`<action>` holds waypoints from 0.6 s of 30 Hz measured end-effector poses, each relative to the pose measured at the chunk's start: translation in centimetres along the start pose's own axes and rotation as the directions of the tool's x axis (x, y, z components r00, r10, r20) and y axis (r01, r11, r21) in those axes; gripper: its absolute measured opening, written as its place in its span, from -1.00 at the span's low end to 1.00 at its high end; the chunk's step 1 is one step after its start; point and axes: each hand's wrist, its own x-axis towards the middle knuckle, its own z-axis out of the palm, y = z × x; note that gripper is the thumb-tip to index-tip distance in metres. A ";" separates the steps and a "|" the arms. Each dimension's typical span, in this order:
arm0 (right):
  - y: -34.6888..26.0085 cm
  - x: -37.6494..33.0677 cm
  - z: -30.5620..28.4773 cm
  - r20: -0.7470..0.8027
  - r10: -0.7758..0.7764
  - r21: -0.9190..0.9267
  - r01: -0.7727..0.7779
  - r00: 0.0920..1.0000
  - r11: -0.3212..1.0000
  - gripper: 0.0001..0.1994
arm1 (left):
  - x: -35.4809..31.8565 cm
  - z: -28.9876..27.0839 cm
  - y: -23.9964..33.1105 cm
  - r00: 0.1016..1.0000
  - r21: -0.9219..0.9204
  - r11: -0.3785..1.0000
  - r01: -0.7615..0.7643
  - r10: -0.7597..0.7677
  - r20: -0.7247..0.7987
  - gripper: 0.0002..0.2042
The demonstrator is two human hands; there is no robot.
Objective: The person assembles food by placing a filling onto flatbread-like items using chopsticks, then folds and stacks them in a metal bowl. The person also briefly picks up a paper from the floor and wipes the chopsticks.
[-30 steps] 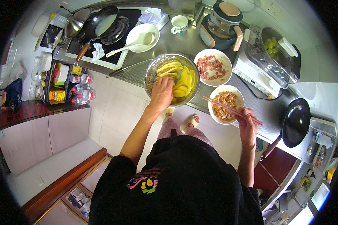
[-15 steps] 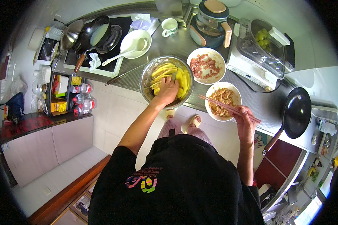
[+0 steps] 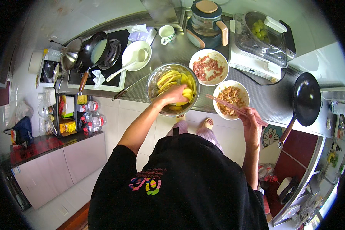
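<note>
Yellow slices (image 3: 169, 78) in a metal bowl (image 3: 153, 85) at the centre of the frame, in a close row on the left side and more loosely heaped on the right. Just changed: the place of the left hand (image 3: 174, 95), from over the middle of the bowl to its right half, fingers now turned rightward among the slices. Meaning, by the look of it, contact now with the loose heap, and a clearer view of the row on the left. Fingers curled and partly hidden; cannot tell whether closed on a slice. Little change for the right hand (image 3: 252, 120), right of centre: closed around a pair of chopsticks (image 3: 228, 105), slanting across a white bowl (image 3: 234, 117), with far ends just past its left rim. Cannot tell whether in touch with the food below.

In that bowl, a brown minced mixture (image 3: 230, 94). Just above it in the frame, in another white bowl (image 3: 221, 61), reddish minced meat (image 3: 203, 67), spread unevenly with bare patches. Towards the upper left, in a shallow white dish (image 3: 129, 57), a white ladle (image 3: 141, 56). Farther left, on the stove, a dark wok (image 3: 87, 51) with something pale inside, perhaps liquid. At the upper right, behind a clear lid, green round fruit (image 3: 259, 30). At the top, a mug (image 3: 167, 34), contents too small to tell.
</note>
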 end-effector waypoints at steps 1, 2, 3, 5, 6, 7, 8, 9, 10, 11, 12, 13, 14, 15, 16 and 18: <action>0.1 -0.3 0.1 -0.016 -0.004 0.006 0.004 1.000 1.000 -0.74 | 0.3 -0.4 -0.2 0.999 -0.070 0.997 0.035 -0.033 0.030 -0.43; 0.2 -0.5 0.2 -0.033 -0.008 0.011 0.009 0.999 1.000 -0.74 | 0.6 -0.7 -0.5 1.000 -0.072 0.997 -0.001 0.003 0.024 -0.42; 0.4 -0.8 0.3 -0.058 -0.009 0.012 0.010 0.998 1.000 -0.74 | 0.9 -1.0 -0.7 0.999 -0.074 0.997 -0.034 0.035 0.018 -0.41; 0.8 -1.3 0.4 -0.081 -0.023 0.023 0.025 0.996 0.999 -0.74 | 1.3 -1.5 -1.0 0.995 -0.128 0.987 -0.095 0.093 -0.020 -0.40; 1.0 -1.5 0.4 -0.102 -0.025 0.023 0.028 0.994 0.999 -0.73 | 1.5 -1.7 -1.1 0.995 -0.170 0.981 -0.088 0.081 -0.051 -0.40; 1.1 -1.8 0.5 -0.106 -0.029 0.024 0.032 0.994 0.999 -0.73 | 1.7 -2.1 -1.2 0.996 -0.211 0.975 -0.067 0.053 -0.073 -0.40; 1.3 -2.0 0.5 -0.114 -0.030 0.023 0.032 0.993 0.999 -0.74 | 1.8 -2.3 -1.2 0.995 -0.253 0.966 -0.045 0.022 -0.093 -0.40; 1.5 -2.2 0.6 -0.120 -0.030 0.023 0.032 0.992 0.999 -0.74 | 1.9 -2.4 -1.2 0.991 -0.280 0.960 -0.030 -0.008 -0.134 -0.44; 1.7 -2.4 0.6 -0.129 -0.025 0.026 0.029 0.991 0.999 -0.74 | 2.0 -2.6 -1.2 0.987 -0.313 0.950 -0.018 -0.033 -0.158 -0.46; 1.8 -2.6 0.7 -0.137 -0.020 0.029 0.024 0.990 0.999 -0.74 | 2.0 -2.7 -1.2 0.982 -0.348 0.938 -0.003 -0.062 -0.176 -0.47; 2.0 -2.8 0.7 -0.144 -0.015 0.032 0.020 0.989 0.999 -0.74 | 2.0 -2.7 -1.2 0.977 -0.383 0.924 0.012 -0.093 -0.193 -0.49; 2.1 -3.0 0.7 -0.145 -0.020 0.031 0.025 0.989 0.999 -0.74 | 1.9 -2.3 -1.0 0.939 -0.382 0.924 -0.022 -0.112 -0.324 -0.60; 2.2 -3.1 0.8 -0.146 -0.024 0.031 0.028 0.989 0.999 -0.74 | 1.8 -2.3 -1.0 0.938 -0.470 0.883 -0.017 -0.149 -0.314 -0.62; 2.4 -3.3 0.9 -0.145 -0.027 0.031 0.032 0.989 0.999 -0.74 | 1.7 -2.3 -0.9 0.938 -0.554 0.833 0.007 -0.197 -0.284 -0.64; 2.5 -3.4 0.9 -0.145 -0.031 0.035 0.036 0.989 0.999 -0.74 | 1.6 -2.1 -0.8 0.938 -0.638 0.770 0.029 -0.241 -0.248 -0.66; 2.7 -3.6 1.1 -0.150 -0.033 0.046 0.041 0.988 0.998 -0.74 | 1.5 -1.7 -0.4 0.916 -0.701 0.713 -0.001 -0.280 -0.287 -0.70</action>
